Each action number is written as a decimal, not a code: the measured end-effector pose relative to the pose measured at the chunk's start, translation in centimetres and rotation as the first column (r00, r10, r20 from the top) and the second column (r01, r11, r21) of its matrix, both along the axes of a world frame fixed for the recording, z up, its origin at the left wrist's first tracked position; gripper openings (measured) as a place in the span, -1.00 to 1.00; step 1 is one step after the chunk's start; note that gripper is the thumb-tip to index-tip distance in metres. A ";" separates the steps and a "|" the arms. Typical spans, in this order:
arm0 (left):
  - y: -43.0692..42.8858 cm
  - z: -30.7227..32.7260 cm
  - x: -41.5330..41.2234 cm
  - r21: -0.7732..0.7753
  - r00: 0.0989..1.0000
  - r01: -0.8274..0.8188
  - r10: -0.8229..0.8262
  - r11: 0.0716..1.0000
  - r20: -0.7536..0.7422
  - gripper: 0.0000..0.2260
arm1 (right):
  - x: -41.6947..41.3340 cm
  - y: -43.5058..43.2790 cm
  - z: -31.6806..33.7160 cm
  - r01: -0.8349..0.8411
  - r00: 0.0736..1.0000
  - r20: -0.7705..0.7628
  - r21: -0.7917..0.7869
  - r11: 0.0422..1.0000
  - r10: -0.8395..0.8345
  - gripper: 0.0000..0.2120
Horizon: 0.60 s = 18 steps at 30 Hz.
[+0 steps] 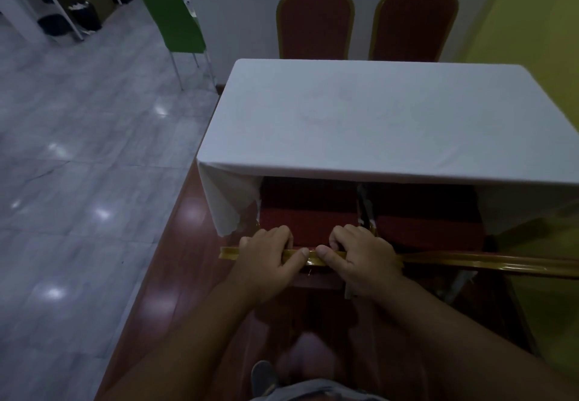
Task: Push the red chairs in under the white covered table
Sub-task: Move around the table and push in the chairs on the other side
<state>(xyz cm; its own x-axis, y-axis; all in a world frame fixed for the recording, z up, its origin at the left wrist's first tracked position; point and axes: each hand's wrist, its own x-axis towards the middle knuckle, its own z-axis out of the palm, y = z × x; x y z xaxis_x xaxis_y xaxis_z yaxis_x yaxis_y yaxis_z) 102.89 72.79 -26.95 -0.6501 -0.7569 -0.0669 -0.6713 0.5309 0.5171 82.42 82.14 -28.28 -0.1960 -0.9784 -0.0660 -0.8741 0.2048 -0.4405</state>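
I see my left grip [266,253] and right grip [357,253] both wrapped tight around the chair back [310,258] at lower centre; a second chair [429,212] sits beside it, seats partly under the desk [376,118].

Left hand [266,256]: mine, curled over the gold top rail of the near-left red chair [308,212].
Right hand [360,255]: gripping the same rail, just beside the left.
Near-right red chair [429,212]: seat partly under the cloth.
White covered table [372,118]: top bare.
Far red chairs [315,24]: two, beyond the table.
Green chair [170,12]: far left.
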 end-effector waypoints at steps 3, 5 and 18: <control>-1.5 2.5 -1.7 0.161 0.990 -0.009 -0.014 0.987 0.139 -0.62 | -1.4 -0.3 1.9 -0.006 0.988 0.155 0.106 0.994 -0.010 -0.55; -3.3 5.3 -3.2 0.154 0.985 0.011 -0.038 0.988 0.169 -0.62 | -3.2 -1.0 4.1 0.043 0.991 0.125 0.064 0.997 -0.051 -0.57; -15.0 31.9 -12.8 -0.264 0.999 -0.039 0.048 0.964 0.026 -0.39 | -19.0 -6.8 32.2 0.367 0.823 -0.391 -0.187 0.911 -0.412 -0.34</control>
